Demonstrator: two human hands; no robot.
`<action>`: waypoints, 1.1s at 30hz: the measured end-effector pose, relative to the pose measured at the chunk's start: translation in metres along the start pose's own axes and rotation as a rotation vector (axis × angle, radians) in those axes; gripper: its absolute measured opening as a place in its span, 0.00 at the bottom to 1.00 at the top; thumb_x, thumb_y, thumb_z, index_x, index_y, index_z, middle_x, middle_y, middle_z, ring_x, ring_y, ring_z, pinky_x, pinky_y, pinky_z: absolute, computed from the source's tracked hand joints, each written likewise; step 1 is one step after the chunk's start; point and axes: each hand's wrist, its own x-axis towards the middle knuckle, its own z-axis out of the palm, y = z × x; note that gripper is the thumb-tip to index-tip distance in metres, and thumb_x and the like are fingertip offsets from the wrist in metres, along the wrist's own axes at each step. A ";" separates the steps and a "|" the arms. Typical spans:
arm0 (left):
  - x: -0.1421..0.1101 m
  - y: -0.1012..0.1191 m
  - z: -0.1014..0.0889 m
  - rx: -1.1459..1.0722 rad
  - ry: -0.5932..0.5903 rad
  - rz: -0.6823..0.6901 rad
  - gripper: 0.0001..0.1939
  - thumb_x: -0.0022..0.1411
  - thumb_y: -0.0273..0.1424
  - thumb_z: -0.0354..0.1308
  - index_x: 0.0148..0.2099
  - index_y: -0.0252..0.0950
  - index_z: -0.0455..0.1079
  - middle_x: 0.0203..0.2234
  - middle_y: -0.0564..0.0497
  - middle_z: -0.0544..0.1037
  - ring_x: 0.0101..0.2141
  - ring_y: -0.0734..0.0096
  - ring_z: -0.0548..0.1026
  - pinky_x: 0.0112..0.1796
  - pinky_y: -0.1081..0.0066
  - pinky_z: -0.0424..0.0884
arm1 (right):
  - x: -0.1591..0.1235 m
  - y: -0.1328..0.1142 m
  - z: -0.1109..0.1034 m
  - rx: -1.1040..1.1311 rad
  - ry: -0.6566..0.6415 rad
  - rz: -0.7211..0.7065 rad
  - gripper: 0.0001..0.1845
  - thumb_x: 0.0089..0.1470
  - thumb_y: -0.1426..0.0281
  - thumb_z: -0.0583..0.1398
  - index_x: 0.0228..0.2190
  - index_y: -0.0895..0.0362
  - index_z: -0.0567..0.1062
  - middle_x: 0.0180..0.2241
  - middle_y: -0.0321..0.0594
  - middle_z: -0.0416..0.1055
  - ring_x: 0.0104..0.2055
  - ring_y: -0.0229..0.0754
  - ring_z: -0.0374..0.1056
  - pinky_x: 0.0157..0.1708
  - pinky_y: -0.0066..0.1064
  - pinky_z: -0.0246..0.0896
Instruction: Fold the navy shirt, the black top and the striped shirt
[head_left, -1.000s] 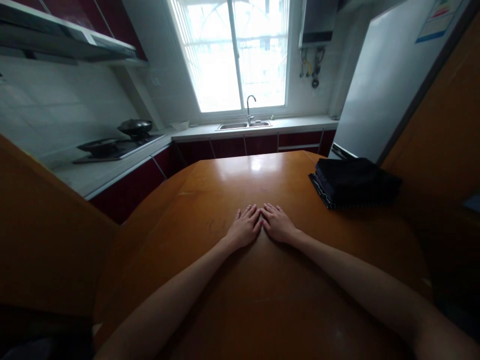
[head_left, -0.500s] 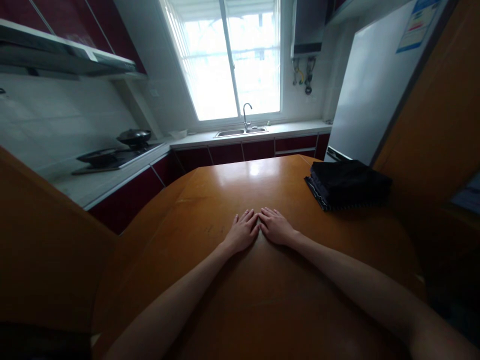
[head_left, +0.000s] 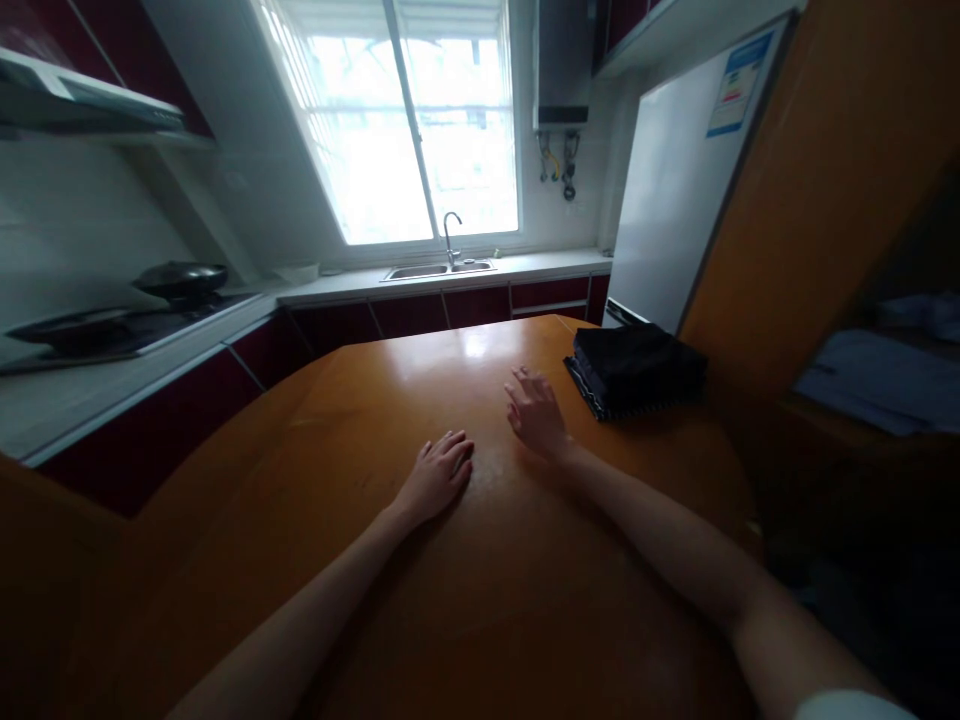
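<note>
My left hand (head_left: 437, 475) lies palm down on the brown wooden table (head_left: 360, 590), its fingers stretched out and nothing in it. Raised a little above the tabletop, my right hand (head_left: 536, 412) has its fingers apart and holds nothing. Just right of that hand is a stack of folded black cloth (head_left: 637, 365), with a patterned edge showing at the bottom. A gap separates the right hand from the stack.
Beyond the table runs a counter with a sink (head_left: 439, 270) and a tap (head_left: 450, 238) under the window. A covered pan (head_left: 181, 280) stands on the stove at left. A fridge (head_left: 675, 190) is behind the black stack; light-coloured cloth (head_left: 885, 380) shows at far right.
My hands were side by side with fingertips touching; now they are apart. The right hand has lifted off the table and moved forward toward the black stack. The view has turned right.
</note>
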 end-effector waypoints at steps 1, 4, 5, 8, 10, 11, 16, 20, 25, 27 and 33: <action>0.001 -0.002 0.001 0.000 0.007 0.004 0.22 0.72 0.39 0.46 0.62 0.39 0.68 0.65 0.42 0.65 0.65 0.49 0.60 0.61 0.41 0.55 | 0.005 0.014 -0.007 -0.067 0.071 0.058 0.25 0.61 0.71 0.54 0.59 0.61 0.69 0.68 0.53 0.54 0.71 0.53 0.44 0.68 0.51 0.34; 0.003 -0.006 0.005 -0.002 0.020 0.017 0.23 0.72 0.40 0.45 0.62 0.39 0.68 0.65 0.42 0.65 0.65 0.49 0.60 0.61 0.40 0.56 | 0.008 0.060 -0.025 -0.269 0.181 0.298 0.28 0.62 0.71 0.53 0.62 0.65 0.65 0.68 0.58 0.51 0.71 0.57 0.39 0.66 0.58 0.28; 0.004 -0.007 0.005 -0.001 0.020 0.019 0.23 0.72 0.40 0.44 0.62 0.39 0.68 0.65 0.41 0.65 0.65 0.49 0.60 0.61 0.41 0.56 | 0.006 0.074 -0.028 -0.327 0.186 0.381 0.28 0.62 0.71 0.52 0.62 0.66 0.64 0.68 0.60 0.50 0.71 0.60 0.39 0.65 0.61 0.28; 0.003 -0.006 0.005 0.011 0.009 0.015 0.23 0.72 0.40 0.44 0.62 0.39 0.68 0.65 0.42 0.65 0.65 0.50 0.60 0.61 0.42 0.56 | -0.004 0.103 -0.031 -0.427 0.162 0.573 0.27 0.63 0.70 0.51 0.59 0.70 0.66 0.65 0.66 0.56 0.68 0.65 0.45 0.62 0.62 0.33; 0.003 -0.004 0.004 0.015 0.004 0.010 0.23 0.71 0.40 0.44 0.62 0.39 0.68 0.65 0.42 0.65 0.65 0.50 0.61 0.61 0.42 0.56 | -0.008 0.113 -0.032 -0.436 0.157 0.620 0.24 0.63 0.70 0.50 0.57 0.70 0.68 0.61 0.68 0.62 0.63 0.64 0.54 0.59 0.58 0.41; 0.002 -0.003 0.003 0.014 0.003 0.008 0.23 0.71 0.39 0.45 0.62 0.39 0.68 0.65 0.42 0.65 0.65 0.50 0.61 0.61 0.42 0.56 | -0.008 0.115 -0.034 -0.428 0.154 0.625 0.23 0.64 0.70 0.49 0.54 0.70 0.70 0.58 0.67 0.65 0.60 0.63 0.58 0.57 0.55 0.45; 0.000 0.002 0.000 0.004 0.004 -0.004 0.23 0.71 0.39 0.45 0.62 0.40 0.68 0.65 0.42 0.65 0.65 0.50 0.60 0.62 0.42 0.54 | -0.008 0.123 -0.046 -0.414 0.150 0.647 0.16 0.63 0.70 0.51 0.42 0.65 0.76 0.45 0.61 0.70 0.51 0.60 0.61 0.49 0.49 0.51; 0.000 0.003 0.000 0.005 -0.008 -0.001 0.23 0.71 0.39 0.45 0.62 0.40 0.67 0.65 0.42 0.64 0.66 0.50 0.59 0.62 0.42 0.54 | -0.010 0.127 -0.045 -0.421 0.166 0.640 0.14 0.64 0.71 0.50 0.42 0.63 0.74 0.44 0.58 0.70 0.50 0.58 0.60 0.49 0.49 0.49; 0.000 0.000 0.002 0.005 -0.008 -0.003 0.22 0.71 0.38 0.46 0.62 0.41 0.67 0.65 0.43 0.64 0.66 0.51 0.58 0.62 0.42 0.54 | -0.009 0.120 -0.043 -0.390 0.215 0.619 0.14 0.65 0.72 0.48 0.42 0.62 0.72 0.43 0.56 0.71 0.49 0.56 0.61 0.49 0.46 0.48; 0.000 0.000 0.003 -0.009 -0.002 0.002 0.21 0.71 0.38 0.47 0.62 0.41 0.67 0.65 0.44 0.65 0.66 0.51 0.58 0.62 0.42 0.54 | -0.006 0.110 -0.042 -0.359 0.225 0.580 0.14 0.66 0.72 0.47 0.41 0.62 0.71 0.43 0.55 0.71 0.48 0.55 0.62 0.48 0.44 0.50; 0.000 0.002 0.003 -0.162 0.136 -0.029 0.32 0.66 0.34 0.54 0.70 0.40 0.53 0.63 0.41 0.66 0.62 0.52 0.64 0.62 0.47 0.58 | -0.010 0.035 -0.020 0.038 0.137 0.161 0.13 0.66 0.73 0.46 0.36 0.56 0.69 0.36 0.48 0.69 0.40 0.50 0.63 0.41 0.38 0.56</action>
